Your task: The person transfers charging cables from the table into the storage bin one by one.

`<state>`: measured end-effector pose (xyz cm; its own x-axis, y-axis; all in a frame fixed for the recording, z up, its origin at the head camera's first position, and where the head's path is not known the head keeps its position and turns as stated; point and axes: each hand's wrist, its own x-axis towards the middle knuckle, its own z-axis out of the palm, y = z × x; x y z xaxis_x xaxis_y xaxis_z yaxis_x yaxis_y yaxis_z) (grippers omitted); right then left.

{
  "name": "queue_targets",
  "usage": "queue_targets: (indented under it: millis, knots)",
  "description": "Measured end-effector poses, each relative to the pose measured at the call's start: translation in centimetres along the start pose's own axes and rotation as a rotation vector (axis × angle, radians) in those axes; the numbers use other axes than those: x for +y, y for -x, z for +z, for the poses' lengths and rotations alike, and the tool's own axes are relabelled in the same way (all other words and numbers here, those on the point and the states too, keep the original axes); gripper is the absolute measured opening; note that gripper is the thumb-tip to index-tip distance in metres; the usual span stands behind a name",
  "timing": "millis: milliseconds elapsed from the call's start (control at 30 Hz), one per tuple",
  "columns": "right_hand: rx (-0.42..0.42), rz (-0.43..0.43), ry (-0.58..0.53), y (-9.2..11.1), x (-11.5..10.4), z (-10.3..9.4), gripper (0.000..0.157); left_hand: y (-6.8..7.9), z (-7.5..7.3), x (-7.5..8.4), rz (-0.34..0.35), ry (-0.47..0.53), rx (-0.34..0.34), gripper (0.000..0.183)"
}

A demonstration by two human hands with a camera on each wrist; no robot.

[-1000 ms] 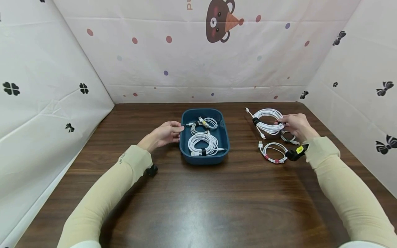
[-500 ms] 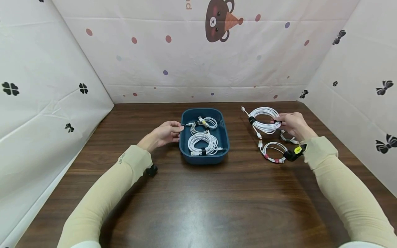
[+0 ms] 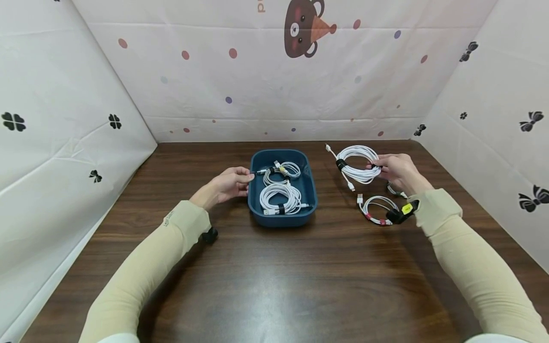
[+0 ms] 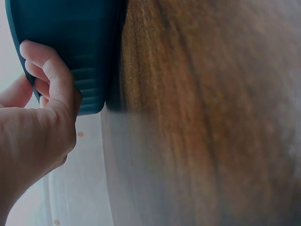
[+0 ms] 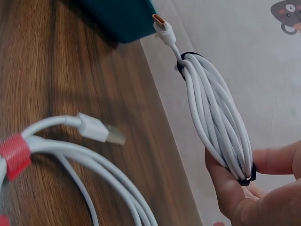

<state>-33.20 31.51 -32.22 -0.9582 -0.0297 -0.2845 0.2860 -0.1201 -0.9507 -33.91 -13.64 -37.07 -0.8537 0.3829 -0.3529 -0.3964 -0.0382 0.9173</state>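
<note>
My right hand (image 3: pixel 400 170) pinches a coiled white charging cable (image 3: pixel 359 164) at its right side, raised over the table. Black straps bind this coil, and a USB-C plug (image 5: pixel 161 23) sticks out from it in the right wrist view. At the left side of a blue plastic bin (image 3: pixel 283 222), my left hand (image 3: pixel 229 185) grips the rim between thumb and fingers, as the left wrist view shows with the bin wall (image 4: pixel 66 28). Inside the bin lie a large white coil (image 3: pixel 280 196) with a black strap and smaller coiled cables (image 3: pixel 289 170) behind it.
A white cable with red ties (image 3: pixel 377 209) lies on the dark wooden table (image 3: pixel 266 276), below the right hand. Behind it, a small coiled cable (image 3: pixel 395 191) is partly hidden by that hand. White patterned sheets (image 3: pixel 193 85) enclose the back and sides.
My right hand has carried the coiled white cable leftward and slightly up, away from the small coil toward the bin. The left hand and the bin have stayed in place.
</note>
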Motion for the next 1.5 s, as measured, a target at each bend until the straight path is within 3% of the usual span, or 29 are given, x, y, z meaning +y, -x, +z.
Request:
queue_targets:
  millis: [267, 533, 1267, 1500]
  knots:
    - [0.008, -0.02, 0.037, 0.3, -0.2, 1.4, 0.035, -0.1, 0.0, 0.0, -0.004, -0.006, 0.01, 0.011]
    - [-0.023, 0.003, 0.007, 0.2, -0.4, 2.7, 0.059, 0.1, 0.1, 0.1, 0.002, -0.008, 0.009, 0.012]
    - [-0.046, -0.017, -0.01, -0.1, -0.7, 4.6, 0.06, -0.5, 0.4, 0.1, 0.019, 0.006, 0.048, 0.01]
    - [-0.041, -0.013, -0.01, -0.2, -0.7, 5.1, 0.046, -1.1, 0.6, 0.3, 0.029, 0.027, 0.041, 0.008]
